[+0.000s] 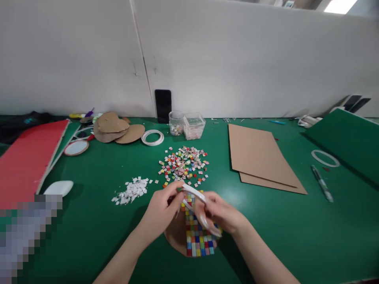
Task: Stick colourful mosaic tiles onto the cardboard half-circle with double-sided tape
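A curved white strip (193,191) is between the two hands, above the far part of a round cardboard disc (177,232) at the near middle of the counter (275,240). The left hand (162,207) pinches the strip's far left end between thumb and fingers. The right hand (221,211) grasps it farther to the right, with its fingers blurred. The upper stretch has its long axis slanting from far left to near right; a blurred lower stretch slants the same way, its tip pointing near right. Whether these stretches form one loop cannot be told.

Beneath, a panel of coloured tiles (199,239) covers the right part of the disc. Its rows run left to right, and its straight left edge runs from near to far, leaving bare cardboard to the left.

Just beyond the hands lies a scatter of loose coloured tiles (181,165); to the left is a heap of white chips (133,191). Farther off, a white ring (152,143) lies flat, left of a clear cup (177,121). Cardboard sheets (254,150) lie to the right.
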A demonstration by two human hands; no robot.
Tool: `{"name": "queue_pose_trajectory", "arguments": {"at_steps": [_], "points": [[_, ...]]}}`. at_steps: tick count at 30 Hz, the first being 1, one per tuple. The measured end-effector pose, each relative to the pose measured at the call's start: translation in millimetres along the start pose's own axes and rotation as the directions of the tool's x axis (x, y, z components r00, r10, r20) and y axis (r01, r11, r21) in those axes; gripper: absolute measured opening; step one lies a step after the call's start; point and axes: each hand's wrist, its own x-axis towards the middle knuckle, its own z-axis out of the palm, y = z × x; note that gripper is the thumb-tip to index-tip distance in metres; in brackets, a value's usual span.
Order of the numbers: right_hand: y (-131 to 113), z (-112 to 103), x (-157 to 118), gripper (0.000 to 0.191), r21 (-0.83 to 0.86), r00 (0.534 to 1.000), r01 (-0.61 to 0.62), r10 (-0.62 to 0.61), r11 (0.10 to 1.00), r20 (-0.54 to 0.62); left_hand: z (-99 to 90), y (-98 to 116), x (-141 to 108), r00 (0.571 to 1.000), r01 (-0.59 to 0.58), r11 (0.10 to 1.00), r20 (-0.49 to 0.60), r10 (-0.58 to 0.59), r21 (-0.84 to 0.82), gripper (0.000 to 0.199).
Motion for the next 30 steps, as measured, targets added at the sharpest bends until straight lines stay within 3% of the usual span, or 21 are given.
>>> {"name": "queue_pose_trajectory", "arguments": {"at_steps": [2, 4, 9, 15, 18, 21, 26, 30], "points": [[0, -1, 4, 0.049, -0.009, 0.982, 0.121, -0.121, 0.993, -0.144, -0.6, -1, 1, 0.999, 0.004, 1.000, -0.043, -0.004, 0.009, 0.025], [-2, 1, 7, 0.045, -0.028, 0.964, 0.156, -0.159, 0.987, -0.213, -0.6, -2, 2, 0.998, 0.011, 1.000, -0.057, -0.010, 0.006, 0.030], [-5, 3, 7, 0.038, -0.213, 0.945, 0.129, -0.185, 0.969, -0.269, -1.5, -2, 2, 0.998, 0.025, 0.997, -0.051, -0.029, -0.078, 0.038], [-4, 6, 7, 0.037, -0.471, 0.910, 0.042, -0.228, 0.881, -0.346, -2.2, 0, -3, 0.999, -0.032, 0.992, 0.017, 0.034, -0.122, 0.039], [-7, 9, 7, 0.037, -0.511, 0.908, 0.027, -0.235, 0.859, -0.348, -4.1, 3, -5, 0.999, -0.045, 0.994, -0.014, 0.044, -0.095, 0.036], [-10, 9, 4, 0.037, -0.554, 0.920, 0.015, -0.228, 0.833, -0.318, -10.2, 6, -2, 0.997, 0.023, 0.985, -0.067, -0.035, -0.172, 0.030], [-6, 1, -3, 0.037, -0.481, 0.963, 0.024, -0.149, 0.876, -0.223, -20.3, 2, 5, 0.980, 0.194, 0.825, 0.067, -0.187, -0.531, 0.023], [-4, -1, -5, 0.037, -0.451, 0.966, 0.055, -0.161, 0.891, -0.200, -19.1, -2, 6, 0.972, 0.235, 0.741, 0.130, -0.198, -0.629, 0.026]]}}
